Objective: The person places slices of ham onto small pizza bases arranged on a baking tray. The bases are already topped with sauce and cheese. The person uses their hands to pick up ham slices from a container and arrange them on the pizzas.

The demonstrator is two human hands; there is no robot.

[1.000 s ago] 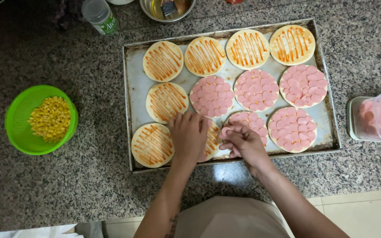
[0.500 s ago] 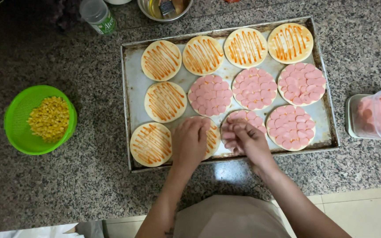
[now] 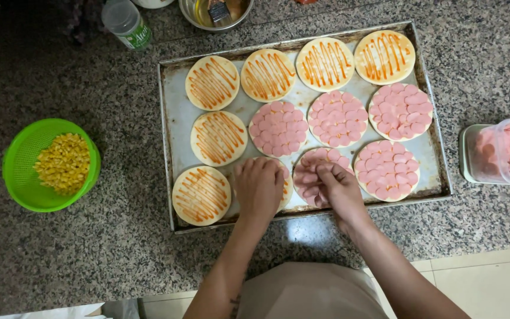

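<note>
Left hand (image 3: pixel 259 188) flat, fingers curled, over a sauced dough round (image 3: pixel 284 188) in the metal tray's (image 3: pixel 172 142) front row — grip on anything cannot be told. Right hand (image 3: pixel 337 188) pinching pink sausage slices (image 3: pixel 308 180) on the neighbouring round. Green corn bowl (image 3: pixel 25 177) on counter (image 3: pixel 90 248), well left.

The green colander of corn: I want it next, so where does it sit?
In the head view the green colander of corn sits on the granite counter, apart to the left of the baking tray, well left of the left hand.
</note>
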